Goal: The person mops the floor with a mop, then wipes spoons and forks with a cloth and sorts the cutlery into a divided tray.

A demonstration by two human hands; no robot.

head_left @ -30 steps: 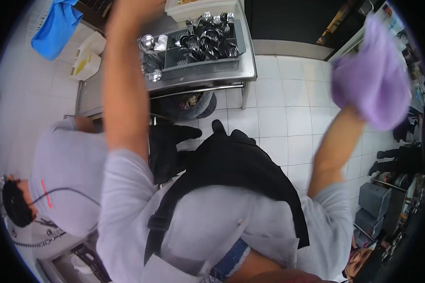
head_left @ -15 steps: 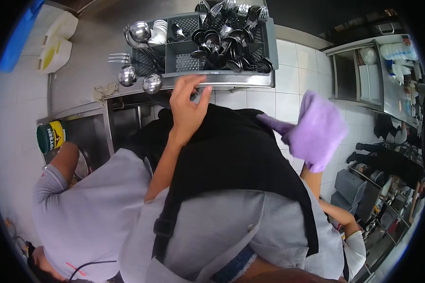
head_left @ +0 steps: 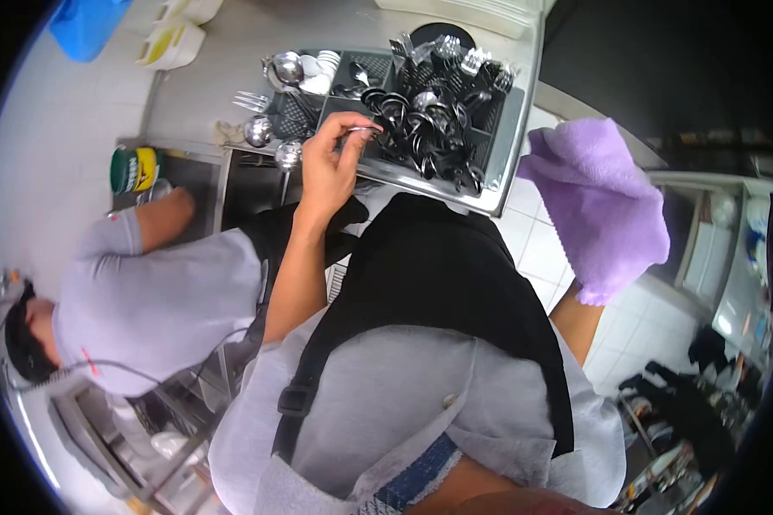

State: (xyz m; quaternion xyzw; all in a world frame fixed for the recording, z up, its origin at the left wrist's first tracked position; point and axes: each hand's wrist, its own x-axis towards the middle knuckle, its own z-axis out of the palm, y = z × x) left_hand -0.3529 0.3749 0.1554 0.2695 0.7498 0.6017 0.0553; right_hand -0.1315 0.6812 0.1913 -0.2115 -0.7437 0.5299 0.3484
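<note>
Between the thumb and fingers of my left hand point(head_left: 333, 163) is a thin piece of metal cutlery, held at the front edge of a grey divided tray point(head_left: 331, 110). Black-looking spoons point(head_left: 421, 120) and upright forks point(head_left: 475, 60) crowd the tray's right side. Ladles point(head_left: 288, 68) and small white cups point(head_left: 319, 75) sit in its left part. On the right, a purple cloth point(head_left: 601, 206) covers my right hand, whose fingers are hidden under it; only the forearm shows below.
The tray rests on a steel table point(head_left: 206, 77). At the left a co-worker point(head_left: 163, 292) bends beside a green and yellow tub point(head_left: 136, 170). White containers point(head_left: 173, 45) stand at the back left. A steel counter point(head_left: 730, 232) is at the far right.
My left hand has moved up to the tray and closed on a metal piece. The purple cloth now hangs more spread out, higher and nearer the table's right corner than half a second ago.
</note>
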